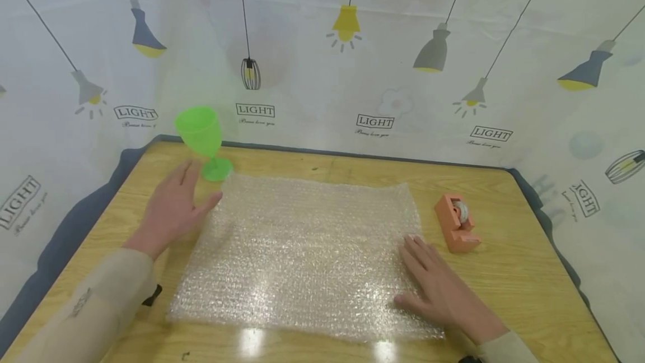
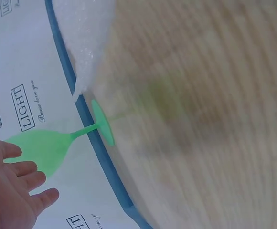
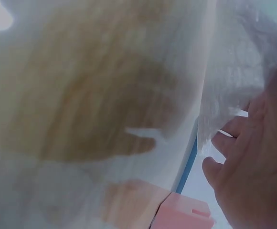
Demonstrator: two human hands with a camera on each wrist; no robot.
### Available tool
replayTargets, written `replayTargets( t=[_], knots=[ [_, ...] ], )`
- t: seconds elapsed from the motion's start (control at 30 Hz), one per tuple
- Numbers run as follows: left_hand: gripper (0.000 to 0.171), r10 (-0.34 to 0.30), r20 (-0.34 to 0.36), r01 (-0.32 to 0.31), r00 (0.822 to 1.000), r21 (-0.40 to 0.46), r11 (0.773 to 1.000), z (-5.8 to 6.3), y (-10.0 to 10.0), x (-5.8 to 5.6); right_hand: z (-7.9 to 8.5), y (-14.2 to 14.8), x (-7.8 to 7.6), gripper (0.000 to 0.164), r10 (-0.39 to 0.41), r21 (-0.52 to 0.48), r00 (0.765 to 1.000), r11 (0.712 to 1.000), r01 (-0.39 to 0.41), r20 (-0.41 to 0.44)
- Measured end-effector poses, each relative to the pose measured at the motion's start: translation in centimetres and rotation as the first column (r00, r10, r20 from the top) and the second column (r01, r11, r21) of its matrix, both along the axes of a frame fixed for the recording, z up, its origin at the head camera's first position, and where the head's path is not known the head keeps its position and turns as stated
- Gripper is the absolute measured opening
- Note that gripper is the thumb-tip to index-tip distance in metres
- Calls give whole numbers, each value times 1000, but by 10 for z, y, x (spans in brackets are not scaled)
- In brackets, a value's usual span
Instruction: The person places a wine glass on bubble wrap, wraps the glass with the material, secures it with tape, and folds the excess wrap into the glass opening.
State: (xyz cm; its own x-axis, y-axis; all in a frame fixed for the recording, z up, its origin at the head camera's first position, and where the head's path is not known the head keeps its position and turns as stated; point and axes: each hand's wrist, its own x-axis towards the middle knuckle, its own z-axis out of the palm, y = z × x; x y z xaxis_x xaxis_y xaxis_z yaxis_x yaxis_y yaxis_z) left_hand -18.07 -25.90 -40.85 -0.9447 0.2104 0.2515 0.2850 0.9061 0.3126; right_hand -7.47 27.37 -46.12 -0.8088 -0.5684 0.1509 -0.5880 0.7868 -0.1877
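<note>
A sheet of clear bubble wrap [image 1: 302, 256] lies flat on the wooden table. At its far left corner stands an upright green plastic goblet [image 1: 199, 132]. My left hand [image 1: 173, 206] is just in front of the goblet, its fingers extended and its thumb apart. In the left wrist view the goblet [image 2: 52, 150] shows behind the fingers; whether they touch it I cannot tell. My right hand [image 1: 438, 290] is at the right edge of the wrap, fingers extended. The right wrist view has the bubble wrap [image 3: 224, 81] beside those fingers, with nothing gripped.
An orange tape dispenser [image 1: 456, 226] with a roll of tape stands right of the wrap, beyond my right hand. A white backdrop [image 1: 302, 32] printed with lamps rises behind the table [image 1: 529, 290] and along its sides.
</note>
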Motion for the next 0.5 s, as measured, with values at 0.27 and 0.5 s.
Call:
replayTargets(
  t=[0.27,0.5],
  knots=[
    [85,136,63,-140,989,73,987,15,3,-15,-3,10,9,100,22,15,1000,1000,-22,-17],
    [95,216,57,-222,975,152,963,26,6,-31,0,14,13,113,31,-1,999,1000,-31,8]
  ],
)
